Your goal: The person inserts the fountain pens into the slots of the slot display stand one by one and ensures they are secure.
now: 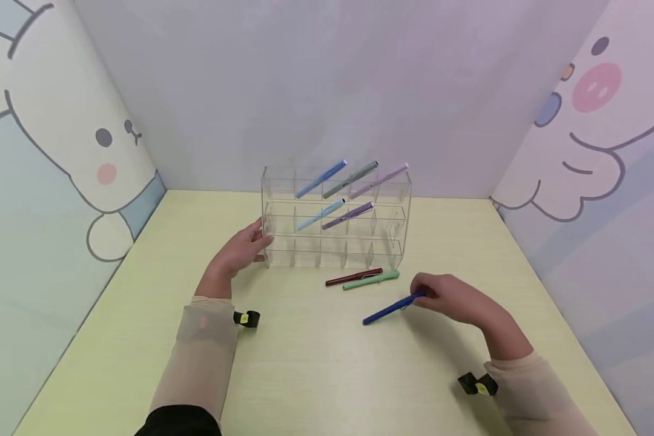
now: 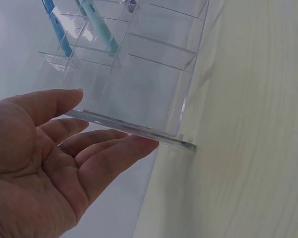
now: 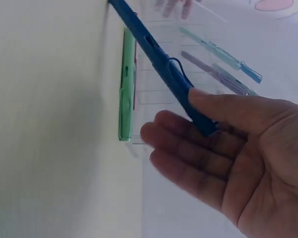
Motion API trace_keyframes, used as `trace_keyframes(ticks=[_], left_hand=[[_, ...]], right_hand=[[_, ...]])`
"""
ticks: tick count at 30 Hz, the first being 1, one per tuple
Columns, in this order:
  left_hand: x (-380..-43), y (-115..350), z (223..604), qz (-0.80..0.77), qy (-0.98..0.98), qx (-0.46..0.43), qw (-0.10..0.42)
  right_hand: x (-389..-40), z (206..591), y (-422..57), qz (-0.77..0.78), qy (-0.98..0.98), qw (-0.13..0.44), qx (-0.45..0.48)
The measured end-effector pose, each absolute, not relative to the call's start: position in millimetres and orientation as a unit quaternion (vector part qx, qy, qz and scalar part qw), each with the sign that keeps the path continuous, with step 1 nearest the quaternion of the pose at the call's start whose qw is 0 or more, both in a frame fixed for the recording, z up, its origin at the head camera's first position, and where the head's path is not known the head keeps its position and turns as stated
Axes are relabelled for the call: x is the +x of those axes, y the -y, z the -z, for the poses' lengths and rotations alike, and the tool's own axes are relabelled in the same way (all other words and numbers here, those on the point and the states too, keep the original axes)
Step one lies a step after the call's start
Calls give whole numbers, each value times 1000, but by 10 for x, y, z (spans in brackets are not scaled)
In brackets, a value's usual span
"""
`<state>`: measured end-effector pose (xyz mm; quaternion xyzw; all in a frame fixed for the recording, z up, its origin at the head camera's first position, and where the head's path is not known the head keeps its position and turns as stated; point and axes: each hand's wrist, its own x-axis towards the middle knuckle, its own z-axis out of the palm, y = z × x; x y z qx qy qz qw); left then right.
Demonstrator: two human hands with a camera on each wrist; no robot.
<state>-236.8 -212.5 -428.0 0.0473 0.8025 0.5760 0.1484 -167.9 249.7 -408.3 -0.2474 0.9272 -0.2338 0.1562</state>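
A clear pen rack with three tiers of compartments stands on the table. My left hand holds its left side panel, the thumb at the front edge and the fingertips against the outer face. My right hand pinches a dark blue pen near its clip end, the other end slanting down to the left. Between this hand and the rack lie a green pen and a dark red pen, side by side.
The rack's top tier holds a blue pen, a grey-green pen and a lilac pen. A light blue pen and a purple pen lean in the middle tier. Printed walls enclose the table.
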Motion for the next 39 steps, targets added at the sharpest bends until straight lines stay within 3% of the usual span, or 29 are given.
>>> trace_keyframes(ticks=[8, 26, 32, 39], left_hand=[[-2368, 2124, 4280, -576, -803, 51, 146], [-2379, 2165, 4269, -570, -808, 47, 143], [-2380, 2146, 4287, -574, -805, 38, 146], [-2370, 2133, 4279, -568, -808, 40, 150]], right_hand=[[-1867, 3899, -2517, 387, -885, 87, -244], [-2450, 3547, -2222, 700, -654, -221, -183], [-2541, 3599, -2028, 713, -627, -274, -153], [-2551, 3672, -1964, 690, -648, -293, -132]])
